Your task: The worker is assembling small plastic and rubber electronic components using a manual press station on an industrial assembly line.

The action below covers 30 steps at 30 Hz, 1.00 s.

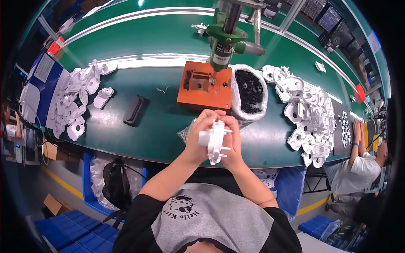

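Both my hands hold one white plastic part (216, 141) up in front of my chest, over the near edge of the green workbench (168, 126). My left hand (199, 135) grips it from the left, fingers curled over its top. My right hand (233, 143) clasps it from the right. The part is a flat moulded piece with a short round stub sticking out to the left. Just beyond my hands sits an orange fixture block (205, 85) under a green press tool (223, 42).
A clear bag of small black parts (249, 90) lies right of the fixture. White moulded parts are heaped at the right (308, 116) and left (76, 101). A black oblong piece (135, 110) lies on the bench. Another person (358, 168) works at far right. Blue bins (76, 232) stand below.
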Available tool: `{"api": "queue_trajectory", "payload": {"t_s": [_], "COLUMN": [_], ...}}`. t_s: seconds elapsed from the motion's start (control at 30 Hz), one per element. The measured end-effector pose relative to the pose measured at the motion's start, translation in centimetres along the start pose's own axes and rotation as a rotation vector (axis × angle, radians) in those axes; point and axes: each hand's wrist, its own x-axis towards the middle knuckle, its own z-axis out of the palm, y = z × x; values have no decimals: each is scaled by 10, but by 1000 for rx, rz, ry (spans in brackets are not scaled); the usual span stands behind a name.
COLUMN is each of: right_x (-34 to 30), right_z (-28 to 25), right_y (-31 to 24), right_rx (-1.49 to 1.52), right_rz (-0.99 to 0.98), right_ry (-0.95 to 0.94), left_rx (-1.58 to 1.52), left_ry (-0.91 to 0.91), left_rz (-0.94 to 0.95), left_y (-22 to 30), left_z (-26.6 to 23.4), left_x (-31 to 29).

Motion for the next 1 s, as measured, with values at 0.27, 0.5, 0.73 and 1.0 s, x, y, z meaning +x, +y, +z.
{"api": "queue_trajectory", "payload": {"t_s": [0.27,0.5,0.73,1.0], "right_x": [3,11,7,53], "right_z": [4,-7,-5,-71], "right_y": [-14,-7,-8,28], "right_rx": [-237,-22,-123,-520], "right_rz": [-112,-5,-2,-77], "right_ry": [-71,175,125,219], "left_rx": [224,361,667,1757], "left_ry": [163,-49,-49,-87], "left_rz": [144,347,476,750], "left_y": [-6,15,19,86], "left_z": [-6,-5,5,8], "left_x": [2,-30,-37,15]}}
